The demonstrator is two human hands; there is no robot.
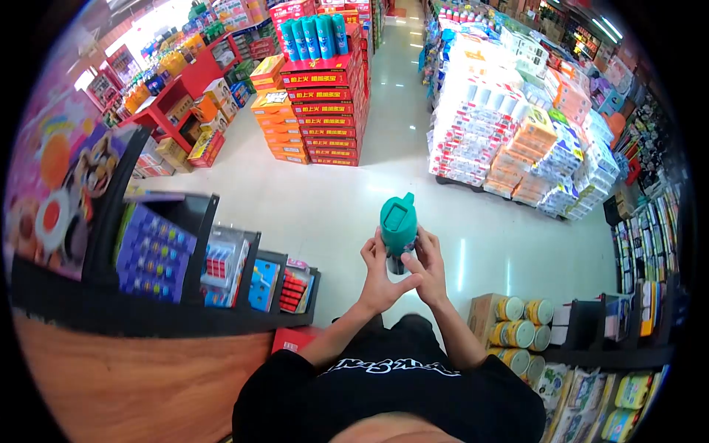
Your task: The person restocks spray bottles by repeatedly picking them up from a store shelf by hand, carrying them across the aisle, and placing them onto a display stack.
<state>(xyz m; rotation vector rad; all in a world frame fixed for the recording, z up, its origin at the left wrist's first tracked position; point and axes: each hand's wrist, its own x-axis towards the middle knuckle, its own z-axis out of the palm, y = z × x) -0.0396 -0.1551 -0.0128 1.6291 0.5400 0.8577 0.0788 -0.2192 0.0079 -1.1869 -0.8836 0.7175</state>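
A teal water bottle (399, 225) is held out in front of my body, above the shop floor. Its teal lid has a small tab at the far edge, and a greyish, see-through-looking part shows below. My left hand (384, 279) grips the bottle from the left side, fingers curled against it. From the right, my right hand (428, 267) is wrapped around its other side, with the thumb towards me. Both thumbs come close together at the near side of the bottle. The underside is hidden by my hands.
Shelves with boxed toys (155, 255) and a wooden counter (140, 376) are at my left. Stacked red drink cartons (321, 118) stand ahead, topped with blue cans (314, 37). Piled tissue packs (480, 111) are ahead right. Yellow-rimmed tins (513, 332) sit near my right.
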